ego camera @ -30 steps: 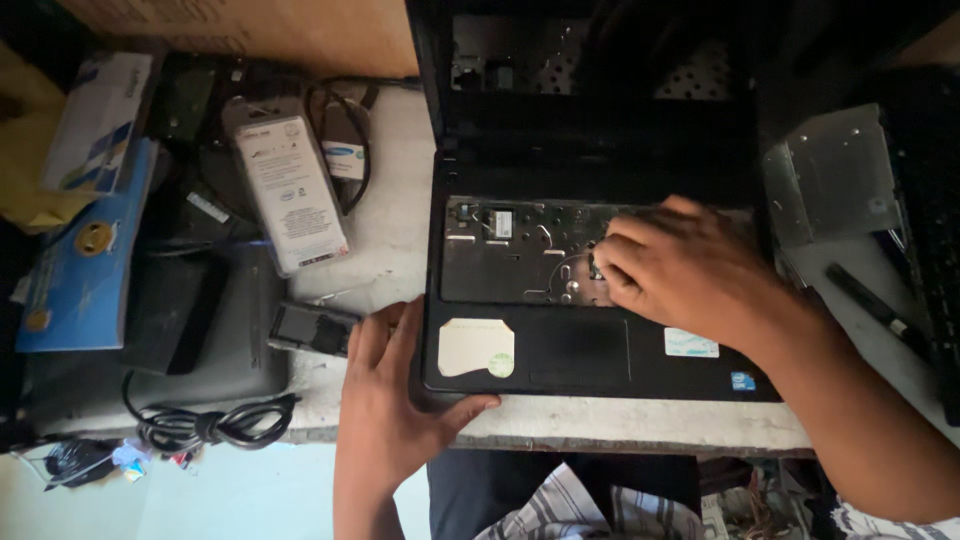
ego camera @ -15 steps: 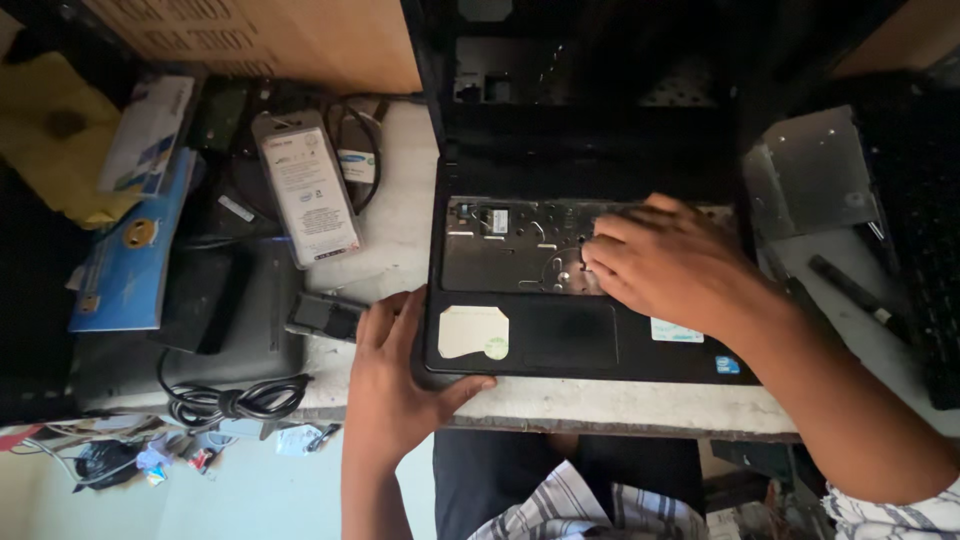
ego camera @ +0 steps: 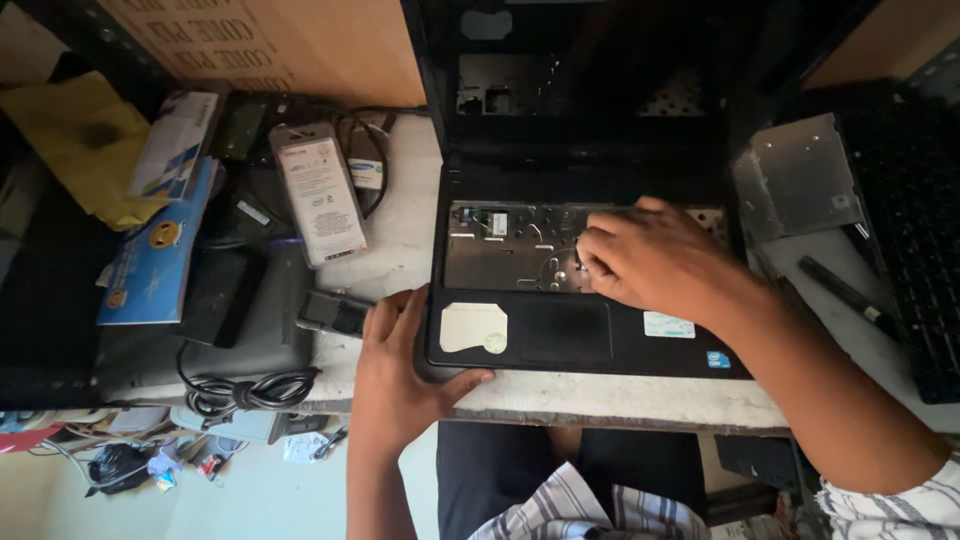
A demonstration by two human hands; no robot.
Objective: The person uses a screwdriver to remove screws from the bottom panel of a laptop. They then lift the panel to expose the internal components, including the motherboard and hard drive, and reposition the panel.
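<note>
Fingers [ego camera: 600,262] of the right hand [ego camera: 655,262] are curled down tight onto the exposed metal deck [ego camera: 510,255] of the black laptop [ego camera: 585,340], center of the frame; honestly can't tell if they're pinching a screw or connector or just pressing, since the knuckles hide the tips. Left hand [ego camera: 395,365] lies flat and spread at the lower-left corner of the laptop, thumb hooked along the front edge, gripping nothing, just bracing.

What could go sideways, my guess: the laptop sits right at the front edge of the bench [ego camera: 620,400], so if that bracing hand slips, the whole base could slide toward the lap; anything tiny under those curled fingers could skitter into the open chassis or off the front edge onto the cluttered floor at lower left. Bare fingers on an open board also risk bending or snagging a small part; the loose keyboard [ego camera: 915,250] at the far right and the pen-like tool [ego camera: 845,295] beside it sit close to the forearm, so an elbow nudge could knock them.
</note>
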